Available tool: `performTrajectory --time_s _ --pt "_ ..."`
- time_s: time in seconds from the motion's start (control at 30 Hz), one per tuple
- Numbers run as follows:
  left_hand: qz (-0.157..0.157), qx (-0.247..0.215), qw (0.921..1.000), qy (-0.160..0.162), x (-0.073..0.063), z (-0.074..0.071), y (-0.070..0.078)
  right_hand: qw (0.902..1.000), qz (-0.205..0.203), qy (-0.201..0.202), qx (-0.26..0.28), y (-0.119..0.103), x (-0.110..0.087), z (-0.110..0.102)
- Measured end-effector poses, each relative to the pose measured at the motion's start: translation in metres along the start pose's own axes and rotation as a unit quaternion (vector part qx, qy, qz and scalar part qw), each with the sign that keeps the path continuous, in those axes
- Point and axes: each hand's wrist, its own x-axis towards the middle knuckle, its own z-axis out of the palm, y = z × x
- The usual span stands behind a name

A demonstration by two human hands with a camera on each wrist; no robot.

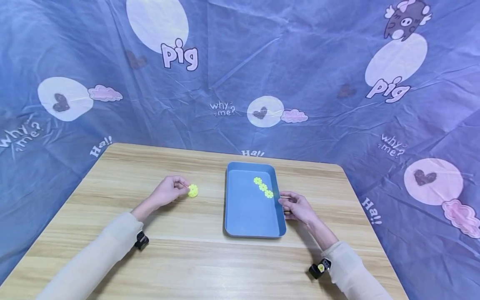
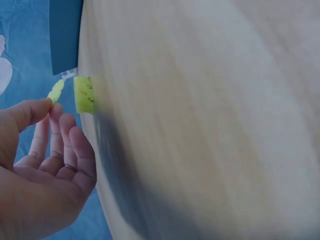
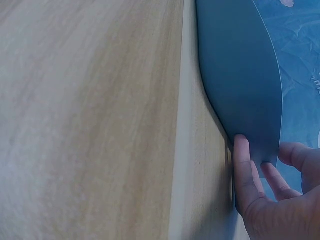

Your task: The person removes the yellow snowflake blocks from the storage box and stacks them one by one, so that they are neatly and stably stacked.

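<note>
My left hand (image 1: 172,191) pinches a thin yellow flower-shaped disc (image 2: 56,91) between thumb and finger. Just beside it, a short stack of similar yellow discs (image 2: 84,95) stands on the table; in the head view the two overlap. A blue rectangular tray (image 1: 247,225) lies right of the stack. Inside, near its right wall, three yellow flower discs (image 1: 263,187) form a slanting row. My right hand (image 1: 298,207) holds the tray's right side, thumb at the rim and fingers against the outer wall (image 3: 245,85).
The wooden table (image 1: 195,258) carries the tray and stack. Behind its far edge hangs a blue patterned cloth (image 1: 225,75), which also runs along both sides. A small black camera (image 1: 141,240) sits at the left wrist, another black camera (image 1: 318,268) at the right.
</note>
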Motion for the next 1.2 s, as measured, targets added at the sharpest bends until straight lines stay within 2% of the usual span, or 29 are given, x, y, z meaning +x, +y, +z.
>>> performTrajectory --time_s 0.27,0.53,1.0,1.2 --pt "-0.016 -0.012 0.9997 -0.009 0.0003 0.0031 -0.0063 1.0000 -0.006 -0.003 0.004 0.0020 0.0003 -0.0008" --pt "-0.040 0.006 0.9992 -0.001 0.0032 0.0038 -0.0068 1.0000 -0.001 -0.007 0.004 0.0021 0.0012 -0.0006" --pt "-0.033 0.041 0.9986 0.008 0.0058 0.0050 -0.0081 1.0000 -0.002 -0.004 0.008 0.0025 0.0024 -0.0012" --pt "-0.029 0.041 0.9987 0.009 0.0048 0.0055 -0.0070 1.0000 -0.003 -0.003 0.008 0.0025 0.0023 -0.0007"
